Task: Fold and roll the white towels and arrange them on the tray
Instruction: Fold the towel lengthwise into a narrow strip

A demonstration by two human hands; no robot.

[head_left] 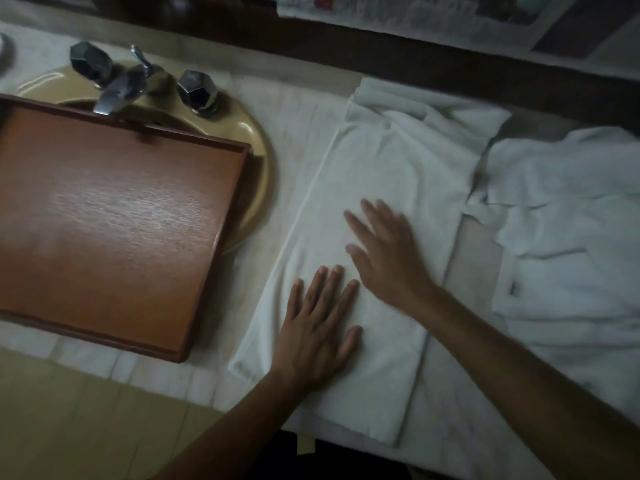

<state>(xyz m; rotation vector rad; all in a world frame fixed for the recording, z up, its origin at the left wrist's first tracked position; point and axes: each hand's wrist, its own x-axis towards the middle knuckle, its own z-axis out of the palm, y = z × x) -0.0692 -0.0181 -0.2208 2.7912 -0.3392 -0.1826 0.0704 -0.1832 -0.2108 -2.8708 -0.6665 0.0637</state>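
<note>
dim, flat light is falling over the room, leaving the top of the frame in shadow. a pale marble counter is running across the middle from left to right. a tan oval sink is sitting in it at the upper left, with a chrome faucet leaning over the basin between two faceted dark knobs. a dark band is stretching along the back. beige floor is showing at the lower left.
</note>
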